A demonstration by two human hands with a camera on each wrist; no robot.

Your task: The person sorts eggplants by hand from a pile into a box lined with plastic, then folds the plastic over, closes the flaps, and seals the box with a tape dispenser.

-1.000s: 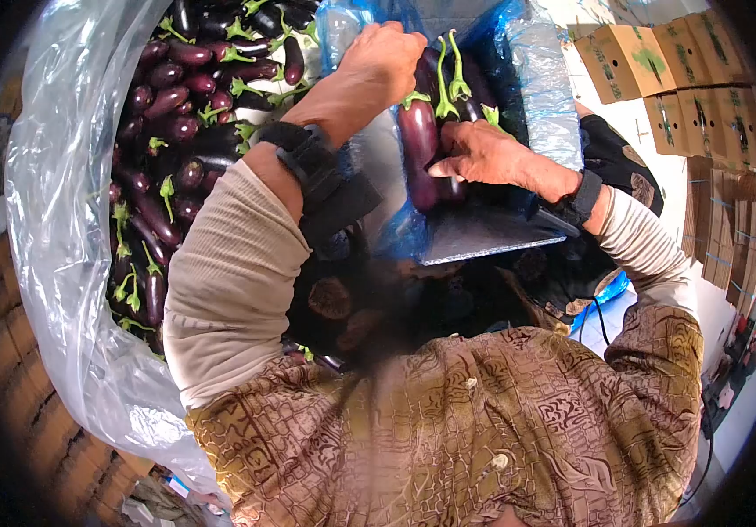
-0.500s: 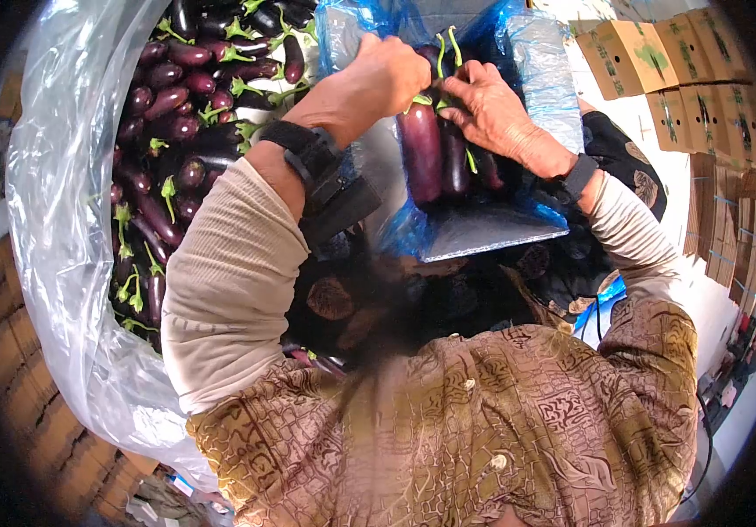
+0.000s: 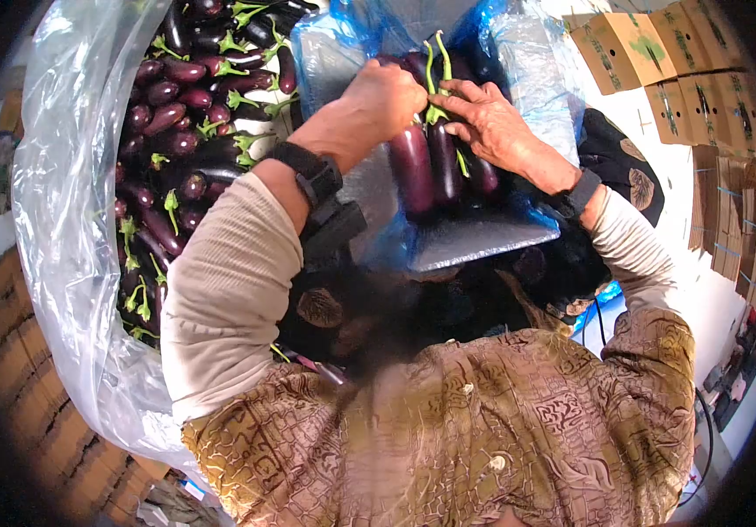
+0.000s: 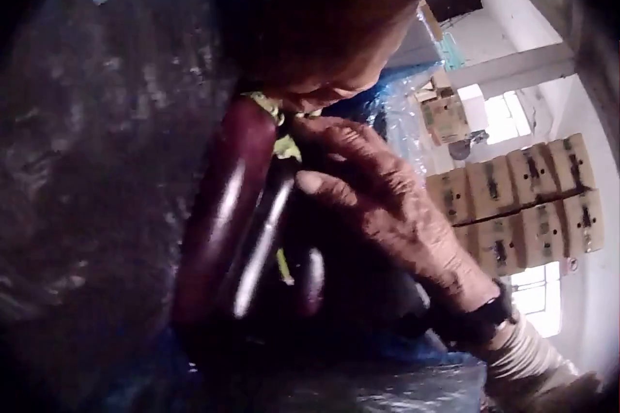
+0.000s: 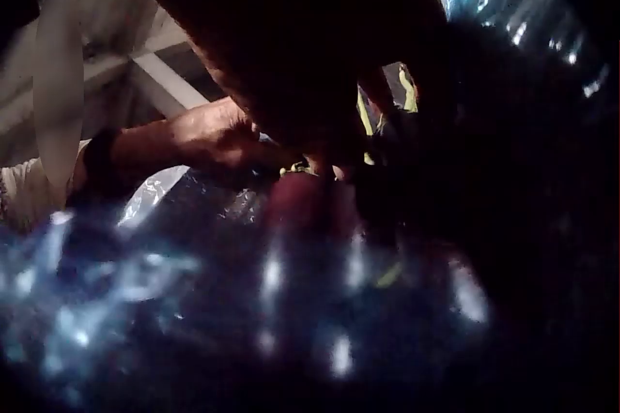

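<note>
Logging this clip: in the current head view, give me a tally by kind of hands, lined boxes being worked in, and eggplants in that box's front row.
Hands (left hand, right hand): 2
Box lined with blue plastic: 1
Front-row eggplants: 3
Total: 6
Eggplants behind that row are partly hidden, so uncounted.

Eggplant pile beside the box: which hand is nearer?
Left: the left hand is over the lined box, toward the eggplant pile; the right hand is farther across the box.

Cream sleeves point(image 3: 230, 294), 2 black wristbands point(image 3: 312, 174)
</note>
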